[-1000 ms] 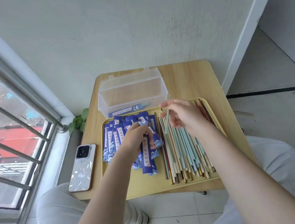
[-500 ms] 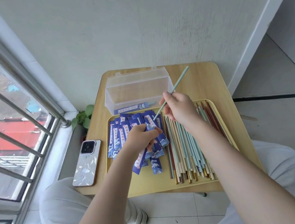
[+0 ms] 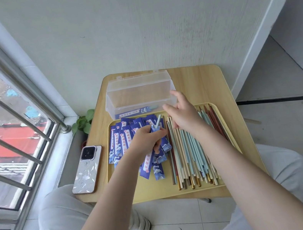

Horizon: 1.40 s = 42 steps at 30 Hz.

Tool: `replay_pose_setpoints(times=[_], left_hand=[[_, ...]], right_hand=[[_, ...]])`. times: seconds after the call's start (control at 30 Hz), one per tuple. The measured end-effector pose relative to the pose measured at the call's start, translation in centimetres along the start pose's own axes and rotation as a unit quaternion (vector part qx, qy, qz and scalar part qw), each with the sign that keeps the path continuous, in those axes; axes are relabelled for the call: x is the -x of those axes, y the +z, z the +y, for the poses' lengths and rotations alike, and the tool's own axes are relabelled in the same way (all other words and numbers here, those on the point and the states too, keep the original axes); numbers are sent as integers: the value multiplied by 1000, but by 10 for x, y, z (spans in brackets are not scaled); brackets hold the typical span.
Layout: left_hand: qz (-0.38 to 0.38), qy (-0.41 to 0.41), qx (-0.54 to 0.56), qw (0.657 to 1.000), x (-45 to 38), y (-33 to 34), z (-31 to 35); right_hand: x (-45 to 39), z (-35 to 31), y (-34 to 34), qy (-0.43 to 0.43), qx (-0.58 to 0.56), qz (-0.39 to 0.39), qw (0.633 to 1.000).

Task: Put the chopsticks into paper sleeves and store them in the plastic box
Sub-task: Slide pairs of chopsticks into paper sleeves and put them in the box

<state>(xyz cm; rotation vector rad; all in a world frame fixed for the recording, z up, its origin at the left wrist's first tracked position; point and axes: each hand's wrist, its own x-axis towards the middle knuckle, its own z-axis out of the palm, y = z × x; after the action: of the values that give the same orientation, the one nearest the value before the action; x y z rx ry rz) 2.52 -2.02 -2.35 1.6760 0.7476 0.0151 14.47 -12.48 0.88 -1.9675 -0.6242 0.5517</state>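
The left hand (image 3: 146, 138) pinches a blue paper sleeve (image 3: 154, 129) with a pale chopstick (image 3: 158, 122) poking out — thin, light paper, best held near its mouth. Just beside it, the right hand (image 3: 184, 116) hovers released over stiff, slippery-looking chopsticks (image 3: 189, 148).

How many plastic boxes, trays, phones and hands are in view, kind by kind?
Plastic box: 1
Tray: 1
Phone: 1
Hands: 2, the left hand gripping a paper sleeve, the right hand holding nothing
Total: 5
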Motion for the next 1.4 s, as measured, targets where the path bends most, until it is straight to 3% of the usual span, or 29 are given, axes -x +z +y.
replay_pose_setpoints(times=[0.1,0.2,0.33,0.43,0.53,0.67,1.1,1.23,1.4], left_hand=[[14,-23,28,999,-5,6,-1],[23,-37,54,998,-8,10,-2],[9,-52,88,995,-5,17,1],[2,-69,89,994,-6,21,0],[5,-82,99,992,-8,21,-5],[7,-91,104,990,-10,23,-7],[16,-90,106,990,-9,21,-8],[18,-92,109,990,-8,19,-8],[32,-82,135,987,-6,16,-6]], right_hand=[[-2,14,-6,40,159,41,986],[2,32,1,104,337,-42,935],[13,45,15,123,422,-71,895],[17,47,18,106,426,-32,898],[17,48,25,79,410,-47,907],[19,49,28,72,439,-86,891],[18,45,39,84,462,-57,881],[19,46,40,108,414,-46,903],[14,42,22,112,232,3,966]])
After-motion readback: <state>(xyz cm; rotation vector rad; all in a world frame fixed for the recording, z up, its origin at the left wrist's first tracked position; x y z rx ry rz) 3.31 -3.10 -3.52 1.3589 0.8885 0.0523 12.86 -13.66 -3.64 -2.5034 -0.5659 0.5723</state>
